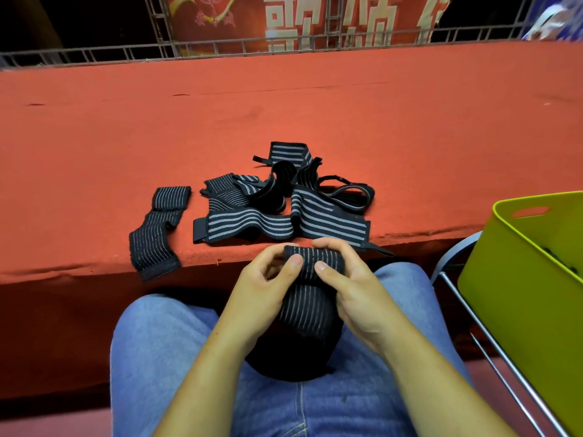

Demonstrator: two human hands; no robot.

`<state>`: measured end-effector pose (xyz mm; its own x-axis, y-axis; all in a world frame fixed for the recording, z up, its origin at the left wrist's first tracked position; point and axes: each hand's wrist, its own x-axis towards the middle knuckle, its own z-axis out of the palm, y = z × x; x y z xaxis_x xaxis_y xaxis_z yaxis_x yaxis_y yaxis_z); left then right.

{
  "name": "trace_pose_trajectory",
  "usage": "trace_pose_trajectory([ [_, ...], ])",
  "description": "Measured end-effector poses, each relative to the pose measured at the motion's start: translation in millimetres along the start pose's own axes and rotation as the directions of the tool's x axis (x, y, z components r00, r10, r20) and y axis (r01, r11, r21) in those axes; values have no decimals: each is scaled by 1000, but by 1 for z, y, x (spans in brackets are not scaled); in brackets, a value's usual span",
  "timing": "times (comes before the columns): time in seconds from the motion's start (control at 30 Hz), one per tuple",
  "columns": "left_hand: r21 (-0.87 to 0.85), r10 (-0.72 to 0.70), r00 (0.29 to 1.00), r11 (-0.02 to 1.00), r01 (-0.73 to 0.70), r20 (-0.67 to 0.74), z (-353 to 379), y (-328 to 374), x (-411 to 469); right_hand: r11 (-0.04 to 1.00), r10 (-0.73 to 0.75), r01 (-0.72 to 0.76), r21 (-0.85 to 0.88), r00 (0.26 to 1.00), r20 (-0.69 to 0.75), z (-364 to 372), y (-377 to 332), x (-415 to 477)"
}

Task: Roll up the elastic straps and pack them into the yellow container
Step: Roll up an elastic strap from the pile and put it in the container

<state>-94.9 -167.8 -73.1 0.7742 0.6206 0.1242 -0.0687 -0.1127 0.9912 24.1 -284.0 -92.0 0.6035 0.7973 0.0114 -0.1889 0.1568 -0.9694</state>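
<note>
A black elastic strap with thin grey stripes (304,307) hangs over my lap, its top end rolled into a short coil. My left hand (262,285) and my right hand (350,285) both pinch that coil, thumbs on its near side and fingers curled over the top. A tangled pile of black and grey striped straps (284,200) lies on the red surface just beyond my hands. One more strap (157,228) lies apart at the left, drooping over the front edge. The yellow container (517,279) stands at the right on a chair, with something dark inside.
The red carpeted platform (284,105) stretches wide behind the pile. A metal truss and a red banner (284,23) run along its far side. The chair's metal frame (492,342) sits under the container by my right knee.
</note>
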Motion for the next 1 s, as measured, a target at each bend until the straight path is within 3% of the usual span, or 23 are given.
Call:
trace_pose_trajectory([
  [0.53,90,71,997,993,-72,5,-6,-1,1,983,106,-96,155,993,-57,7,-9,-3],
  [0.83,-58,-159,987,985,161,39,-1,1,1,988,70,-61,145,996,-62,5,-11,-3],
  [1.0,-73,-179,983,981,181,41,-1,-2,3,990,66,-56,131,995,-69,6,-11,-3],
])
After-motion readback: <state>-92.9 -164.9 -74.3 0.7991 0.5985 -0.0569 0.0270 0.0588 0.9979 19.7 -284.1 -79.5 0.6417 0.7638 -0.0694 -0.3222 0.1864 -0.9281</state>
